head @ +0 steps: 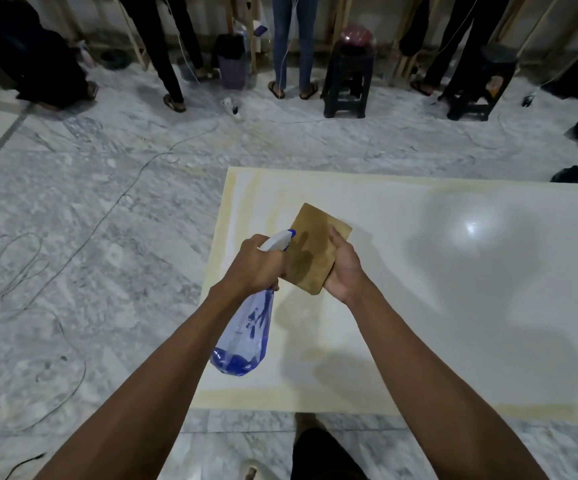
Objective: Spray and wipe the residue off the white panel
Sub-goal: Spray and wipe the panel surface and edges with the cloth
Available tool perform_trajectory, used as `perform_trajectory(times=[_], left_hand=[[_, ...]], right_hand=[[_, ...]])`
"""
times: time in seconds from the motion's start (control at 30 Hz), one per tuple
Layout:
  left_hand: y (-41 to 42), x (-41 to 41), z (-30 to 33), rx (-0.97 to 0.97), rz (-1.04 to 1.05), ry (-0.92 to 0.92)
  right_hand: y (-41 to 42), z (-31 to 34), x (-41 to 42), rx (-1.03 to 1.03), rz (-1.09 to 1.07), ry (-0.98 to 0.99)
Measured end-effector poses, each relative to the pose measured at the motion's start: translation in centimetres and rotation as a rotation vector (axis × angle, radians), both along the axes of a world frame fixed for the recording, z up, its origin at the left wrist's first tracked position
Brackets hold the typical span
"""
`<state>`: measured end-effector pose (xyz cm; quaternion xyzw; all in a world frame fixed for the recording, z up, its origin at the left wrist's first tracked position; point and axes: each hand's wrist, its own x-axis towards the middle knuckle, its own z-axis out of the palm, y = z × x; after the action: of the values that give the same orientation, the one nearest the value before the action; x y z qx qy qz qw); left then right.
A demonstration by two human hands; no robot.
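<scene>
One white panel lies flat, its surface glossy with a bright light reflection toward the right; yellowish residue runs as a band along the left, far and near edges. Whether the panel sits directly on the marble floor or is raised above it cannot be determined. One brown cloth, folded into a flat rectangle, is held above the left part of the panel, with a darker damp patch at its centre. The right hand grips the cloth by its right edge, thumb on top and fingers curled underneath. One spray bottle, translucent blue with a white and blue trigger head, is held by the left hand, fingers wrapped around the neck; the nozzle points at the cloth and lies just beside it, and the bottle body hangs down toward the viewer, with a little blue liquid pooled at its lower end. Both bare forearms reach in from the bottom edge. Thin cables loop over the floor to the left of the panel. Along the far wall there are two dark stools, one dark waste bin and the legs of several standing persons, all well apart from the panel. A sandalled foot shows at the bottom edge, near the panel's front edge.
</scene>
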<state>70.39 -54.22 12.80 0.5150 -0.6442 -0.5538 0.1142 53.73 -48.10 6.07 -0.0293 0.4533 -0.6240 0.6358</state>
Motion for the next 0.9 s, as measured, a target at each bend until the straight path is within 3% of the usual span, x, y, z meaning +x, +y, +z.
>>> perform_trajectory(times=[0.07,0.17,0.27,0.33,0.47,0.57,0.73,0.9], left_hand=[[-2.5,-2.0,-1.1,0.024,0.011,-0.009],[-6.7,-4.5,-2.4,0.071,0.041,-0.019],[-11.0,-5.9,-3.7,0.072,0.043,-0.016],[-13.6,-6.3,-4.8,0.065,0.069,0.002],[-17.1,-6.8,-7.0,0.043,0.148,0.036],[-17.5,-6.5,-8.1,0.036,0.153,0.032],[-15.5,-4.2,-8.3,0.046,0.108,-0.011],[-9.7,-0.1,-6.4,0.067,0.048,0.001]], right_hand=[[-1.8,-2.7,-2.2,0.091,0.026,0.07],[-5.1,-6.5,-5.9,0.317,0.124,0.347],[-10.6,-9.3,-10.4,0.47,0.252,0.873],[-16.0,-10.5,-13.6,0.434,0.3,1.267],[-26.3,-14.2,-17.3,0.359,0.55,1.754],[-27.8,-18.7,-16.4,0.446,0.897,1.852],[-18.9,-22.1,-11.8,0.343,0.908,1.96],[-4.3,-21.0,-3.2,0.28,0.947,1.845]])
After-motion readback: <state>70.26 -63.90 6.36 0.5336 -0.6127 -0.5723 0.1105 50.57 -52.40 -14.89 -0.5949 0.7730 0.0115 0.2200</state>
